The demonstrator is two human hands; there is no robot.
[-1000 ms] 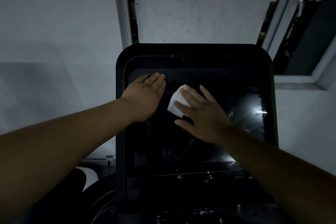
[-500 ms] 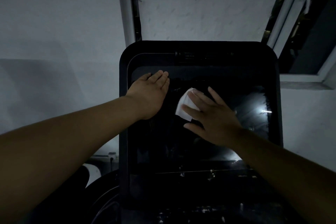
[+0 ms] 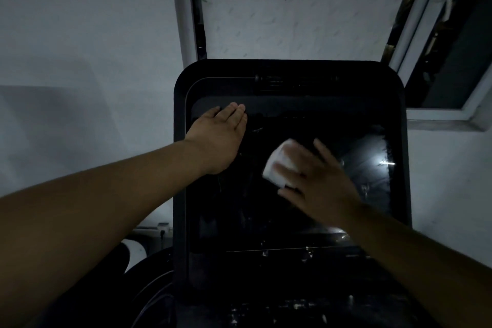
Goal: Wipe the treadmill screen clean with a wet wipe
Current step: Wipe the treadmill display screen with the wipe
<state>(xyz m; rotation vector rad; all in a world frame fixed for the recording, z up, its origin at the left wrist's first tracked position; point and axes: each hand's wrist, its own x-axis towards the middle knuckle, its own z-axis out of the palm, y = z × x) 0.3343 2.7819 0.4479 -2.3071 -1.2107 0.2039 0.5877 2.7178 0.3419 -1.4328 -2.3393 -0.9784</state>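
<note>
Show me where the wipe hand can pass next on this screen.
Bare glass lies below the left hand and right hand, down to the screen's lower edge, and right toward the glare. Between the hands, by the wet wipe, it's tight.

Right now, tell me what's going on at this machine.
A person is wiping the dark treadmill screen. The right hand presses a white wet wipe flat against the glass near the middle, fingers spread over it; it looks blurred, so probably mid-stroke. The left hand rests flat on the upper left part of the screen, fingers straight, apparently bracing. A bright reflection shows on the glass to the right. How much has been cleaned cannot be judged in this dim light.
</note>
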